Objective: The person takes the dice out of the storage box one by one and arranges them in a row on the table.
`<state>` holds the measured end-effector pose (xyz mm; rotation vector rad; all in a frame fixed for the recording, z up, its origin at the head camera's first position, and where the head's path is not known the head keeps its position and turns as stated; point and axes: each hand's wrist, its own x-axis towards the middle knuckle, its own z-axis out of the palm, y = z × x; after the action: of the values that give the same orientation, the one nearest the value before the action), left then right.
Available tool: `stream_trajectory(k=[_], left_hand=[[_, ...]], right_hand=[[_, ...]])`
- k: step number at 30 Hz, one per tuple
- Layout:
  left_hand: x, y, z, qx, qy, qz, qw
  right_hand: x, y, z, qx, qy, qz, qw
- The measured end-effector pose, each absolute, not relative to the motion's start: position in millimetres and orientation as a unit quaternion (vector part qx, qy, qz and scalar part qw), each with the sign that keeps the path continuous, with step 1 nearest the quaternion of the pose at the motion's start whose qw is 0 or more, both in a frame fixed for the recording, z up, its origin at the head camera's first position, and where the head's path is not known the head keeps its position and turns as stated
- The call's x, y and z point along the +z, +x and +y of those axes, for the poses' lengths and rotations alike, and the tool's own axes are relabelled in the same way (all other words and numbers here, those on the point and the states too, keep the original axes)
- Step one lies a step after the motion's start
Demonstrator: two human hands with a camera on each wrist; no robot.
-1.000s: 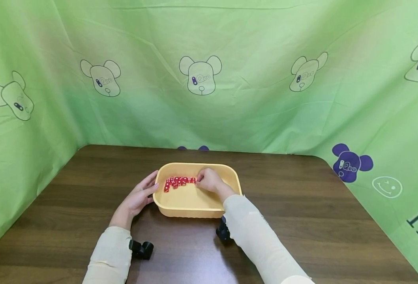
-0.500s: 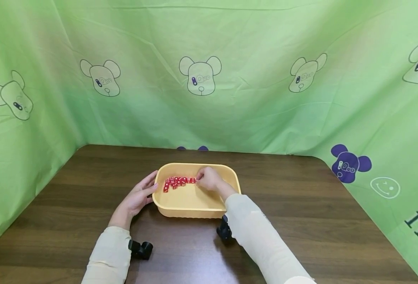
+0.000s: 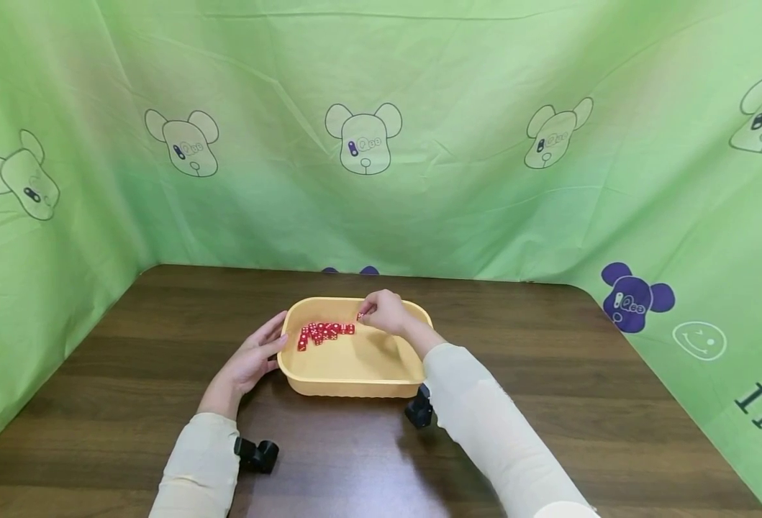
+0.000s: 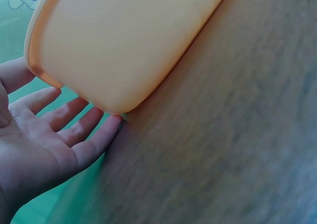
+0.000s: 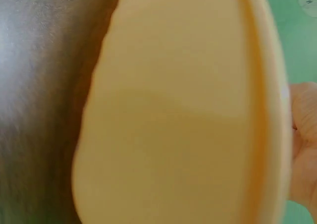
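Here's your right hand (image 3: 386,314) over the far side of the yellow plastic tub (image 3: 348,389), thumb and fingertips closed in a pinch on one red die (image 3: 360,316). That die sits just beyond the nearest end of the other red dice (image 3: 324,332), a little apart from them; whether it touches the tub you can't tell. The others, white pips showing, lie bunched on the tub floor between your two hands, touching or nearly so.

Over to your left hand (image 3: 251,362): fingers spread and loosely extended, fingertips against the tub's outer wall, thumb up by the rim, no die in its hold. Beneath both hands runs the dark wood-grain worktop (image 3: 115,403). Black wrist devices (image 3: 257,456) show by both your pale sleeves (image 3: 194,467), and beyond your hands hangs a green printed cloth (image 3: 458,216).
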<state>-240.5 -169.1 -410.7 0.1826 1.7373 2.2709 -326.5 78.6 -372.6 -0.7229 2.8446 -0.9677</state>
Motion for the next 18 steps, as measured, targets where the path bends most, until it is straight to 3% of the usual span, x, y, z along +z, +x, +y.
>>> stream_trajectory(k=[5,18], left_hand=[[-410.9,-240.6,-168.9,0.783,0.071,0.603,0.138],[-411.6,-240.9,-169.4,0.779,0.075,0.607,0.137]], right_hand=[[-343.1,-309.6,86.9,-0.316,-0.244,0.917,0.008],[-313.2,-303.9,126.4,-0.346,-0.235,0.908,-0.006]])
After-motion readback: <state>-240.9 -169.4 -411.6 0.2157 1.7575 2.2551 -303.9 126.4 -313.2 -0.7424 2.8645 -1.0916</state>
